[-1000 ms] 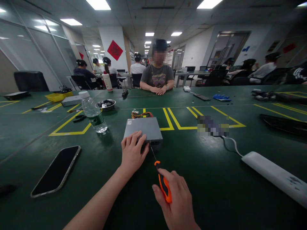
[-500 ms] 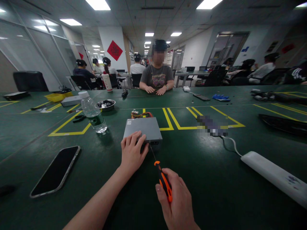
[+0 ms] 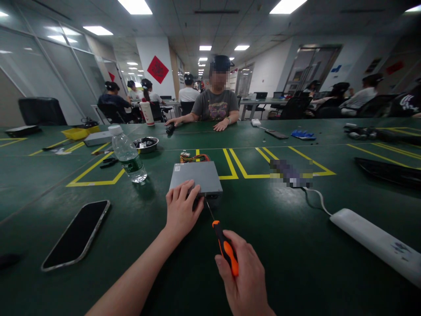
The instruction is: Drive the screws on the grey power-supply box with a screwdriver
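Note:
A grey metal power supply box lies on the green table, with coloured wires at its far end. My left hand rests on the box's near left corner and presses it down. My right hand grips an orange-and-black screwdriver. Its thin shaft points up and left, and the tip meets the near face of the box close to my left fingers.
A black phone lies at the left, a water bottle and a metal bowl behind it. A white power strip with its cable is at the right. A person sits across the table, others farther back.
My hands and the screwdriver have hardly moved; my right hand has turned slightly on the handle. The person across the table has stretched one arm out toward a black object.

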Motion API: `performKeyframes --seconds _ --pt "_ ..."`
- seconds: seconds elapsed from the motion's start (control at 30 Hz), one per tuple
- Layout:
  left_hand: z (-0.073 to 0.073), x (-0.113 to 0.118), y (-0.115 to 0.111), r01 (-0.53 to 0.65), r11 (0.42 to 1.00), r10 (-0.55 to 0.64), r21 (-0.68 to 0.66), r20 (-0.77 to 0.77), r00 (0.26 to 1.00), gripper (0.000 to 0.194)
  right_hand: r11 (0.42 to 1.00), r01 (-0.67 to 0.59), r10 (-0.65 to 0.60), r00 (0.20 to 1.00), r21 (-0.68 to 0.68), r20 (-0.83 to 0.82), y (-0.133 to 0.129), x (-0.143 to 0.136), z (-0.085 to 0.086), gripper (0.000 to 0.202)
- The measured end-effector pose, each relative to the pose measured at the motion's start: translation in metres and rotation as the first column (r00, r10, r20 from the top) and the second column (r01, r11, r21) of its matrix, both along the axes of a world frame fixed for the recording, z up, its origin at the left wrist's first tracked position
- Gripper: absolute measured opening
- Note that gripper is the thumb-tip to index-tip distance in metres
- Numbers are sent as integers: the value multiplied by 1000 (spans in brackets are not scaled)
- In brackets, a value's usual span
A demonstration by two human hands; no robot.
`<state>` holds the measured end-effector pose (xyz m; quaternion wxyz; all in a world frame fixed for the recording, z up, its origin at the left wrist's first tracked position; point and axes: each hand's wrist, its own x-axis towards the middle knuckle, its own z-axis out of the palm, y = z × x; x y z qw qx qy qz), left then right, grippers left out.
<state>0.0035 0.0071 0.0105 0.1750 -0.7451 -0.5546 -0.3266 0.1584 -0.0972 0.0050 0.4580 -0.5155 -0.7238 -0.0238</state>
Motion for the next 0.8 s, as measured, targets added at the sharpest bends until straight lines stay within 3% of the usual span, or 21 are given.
performKeyframes --seconds 0.2,0.4,0.53,0.63,0.8 --pt "-1 0 0 4 1000 -4 15 12 1000 28 999 13 -14 1000 40 26 2 0 -7 18" --pt "0 1 0 5 1000 -5 15 10 1000 28 994 51 -59 995 98 80 4 2 -2 12" --pt "0 1 0 5 1000 -5 12 14 1000 28 1000 16 -17 1000 -8 -10 1 3 -1 27" --pt "0 1 0 1 1000 -1 3 11 1000 28 995 7 -13 998 -99 -58 -1 3 -4 24" --pt "0 1 -1 1 1000 -1 9 3 1000 28 999 -21 21 999 34 24 0 3 -6 17"
